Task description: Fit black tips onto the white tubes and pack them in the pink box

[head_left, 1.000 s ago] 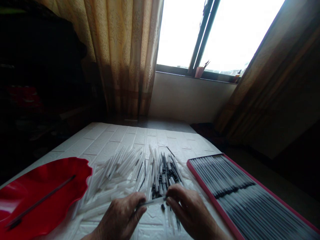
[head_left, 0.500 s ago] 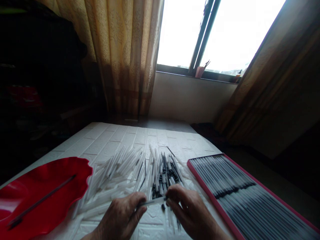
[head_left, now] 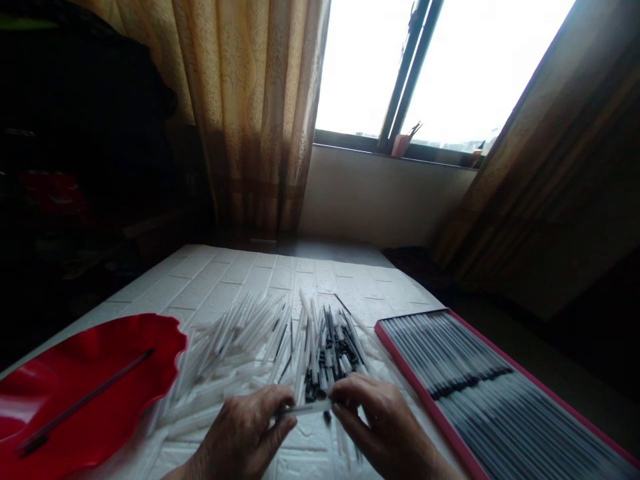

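Note:
A slim translucent pen barrel lies level between my two hands, close to the table's near side. My left hand pinches its left end between thumb and fingers. At the other end, my right hand is closed with its fingertips on the barrel's tip; any small part inside that pinch is hidden. Just beneath the right fingertips, a small black cap rests on the table. Beyond my hands lie black pen parts mixed with refills, and a heap of clear pen barrels spreads to the left.
At left stands a red scalloped plate with one finished-looking pen across it. A pink-edged box at right holds rows of pens. Underneath is a white brick-patterned tabletop, with a curtain and window behind.
Both hands keep their hold on the pen barrel. The right fingers have shifted very slightly at its end; otherwise the view has only drifted a little.

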Available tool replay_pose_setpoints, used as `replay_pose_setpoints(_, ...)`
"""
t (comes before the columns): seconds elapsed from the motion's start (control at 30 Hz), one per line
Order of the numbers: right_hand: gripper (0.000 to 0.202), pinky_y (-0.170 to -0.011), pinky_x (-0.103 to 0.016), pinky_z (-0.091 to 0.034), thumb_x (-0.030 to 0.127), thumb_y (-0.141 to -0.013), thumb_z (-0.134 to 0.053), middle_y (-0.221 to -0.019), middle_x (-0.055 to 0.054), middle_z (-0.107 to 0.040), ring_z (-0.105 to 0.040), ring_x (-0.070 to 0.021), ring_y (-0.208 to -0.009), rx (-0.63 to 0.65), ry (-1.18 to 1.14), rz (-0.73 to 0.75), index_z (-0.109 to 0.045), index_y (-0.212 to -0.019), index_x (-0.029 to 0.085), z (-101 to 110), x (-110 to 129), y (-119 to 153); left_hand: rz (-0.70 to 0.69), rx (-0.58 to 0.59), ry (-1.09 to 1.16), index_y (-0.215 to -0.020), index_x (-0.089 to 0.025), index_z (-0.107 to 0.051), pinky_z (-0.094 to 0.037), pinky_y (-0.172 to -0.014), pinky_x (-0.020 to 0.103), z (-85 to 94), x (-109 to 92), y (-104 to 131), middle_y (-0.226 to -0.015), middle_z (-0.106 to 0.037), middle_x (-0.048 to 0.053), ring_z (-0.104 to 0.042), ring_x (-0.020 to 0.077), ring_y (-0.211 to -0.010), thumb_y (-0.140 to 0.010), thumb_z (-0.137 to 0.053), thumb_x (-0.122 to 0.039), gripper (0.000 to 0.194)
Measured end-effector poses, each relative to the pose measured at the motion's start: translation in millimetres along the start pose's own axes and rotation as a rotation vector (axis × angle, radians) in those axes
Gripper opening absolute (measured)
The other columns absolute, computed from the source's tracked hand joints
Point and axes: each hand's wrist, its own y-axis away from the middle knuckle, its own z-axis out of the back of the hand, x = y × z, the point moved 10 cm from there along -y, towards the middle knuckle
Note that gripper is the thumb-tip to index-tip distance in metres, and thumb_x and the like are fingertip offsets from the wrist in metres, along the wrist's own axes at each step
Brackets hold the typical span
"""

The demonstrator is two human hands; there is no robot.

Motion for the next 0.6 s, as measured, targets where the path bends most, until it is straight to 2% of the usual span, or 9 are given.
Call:
replay_pose_setpoints(0.17, 0.011, -0.059, -0.024, -0.044, 0.02, -0.089, -0.052, -0.073, -0.002, -0.064, -0.059, -0.0143, -0.063, -0.05, -0.039, -0.09, -0.062, -0.086, 0.019, 19, -11, -1, 0.142, -0.074, 0.219, -0.1, -0.026, -0.065, -0.053, -0.064, 0.02, 7.0, 18, 0, -0.082, -0.073, -0.001, -0.069, 0.0139, -0.066, -0.086, -0.062, -0.018, 0.017)
replay_pose_setpoints(0.3, 0.011, -0.059, -0.025, -0.045, 0.024, -0.09, -0.051, -0.075, -0.002, -0.062, -0.057, -0.0148, -0.064, -0.079, -0.075, -0.189, -0.061, -0.086, 0.019, 29, -25, 2, 0.277, -0.123, 0.375, -0.092, -0.023, -0.066, -0.051, -0.052, 0.018, 7.3, 34, -1, -0.068, -0.067, -0.003, -0.063, 0.0105, -0.053, -0.089, -0.063, -0.031, 0.009)
replay_pose_setpoints(0.37, 0.011, -0.058, -0.024, -0.044, 0.023, -0.089, -0.052, -0.074, -0.002, -0.061, -0.056, -0.0147, -0.064, -0.067, -0.086, -0.217, -0.061, -0.085, 0.018, 26, -28, 2, 0.361, -0.137, 0.48, -0.09, -0.021, -0.065, -0.047, -0.043, 0.017, 3.4, 46, -1, -0.061, -0.063, -0.004, -0.059, 0.0093, -0.044, -0.09, -0.061, -0.046, 0.025)
replay_pose_setpoints(0.47, 0.009, -0.057, -0.023, -0.042, 0.017, -0.086, -0.052, -0.072, -0.001, -0.06, -0.055, -0.0138, -0.064, -0.003, -0.094, -0.212, -0.06, -0.082, 0.018, 14, -24, 2, 0.482, -0.158, 0.624, -0.091, -0.019, -0.063, -0.035, -0.03, 0.015, -2.9, 63, 1, -0.053, -0.059, -0.006, -0.047, 0.0062, -0.031, -0.086, -0.056, -0.063, 0.046)
replay_pose_setpoints(0.53, 0.009, -0.057, -0.021, -0.041, 0.013, -0.082, -0.054, -0.071, 0.0, -0.061, -0.055, -0.0127, -0.063, 0.055, -0.103, -0.197, -0.06, -0.08, 0.018, 3, -19, 1, 0.555, -0.174, 0.701, -0.092, -0.018, -0.063, -0.027, -0.028, 0.014, -5.5, 72, 3, -0.049, -0.055, -0.007, -0.04, 0.0049, -0.028, -0.083, -0.057, -0.068, 0.051)
replay_pose_setpoints(0.6, 0.01, -0.055, -0.02, -0.041, 0.009, -0.077, -0.056, -0.069, 0.001, -0.062, -0.056, -0.0113, -0.061, 0.106, -0.132, -0.186, -0.06, -0.079, 0.018, -9, -15, 1, 0.619, -0.186, 0.768, -0.092, -0.018, -0.063, -0.024, -0.028, 0.013, -7.0, 78, 4, -0.049, -0.055, -0.006, -0.039, 0.0049, -0.03, -0.079, -0.06, -0.07, 0.053)
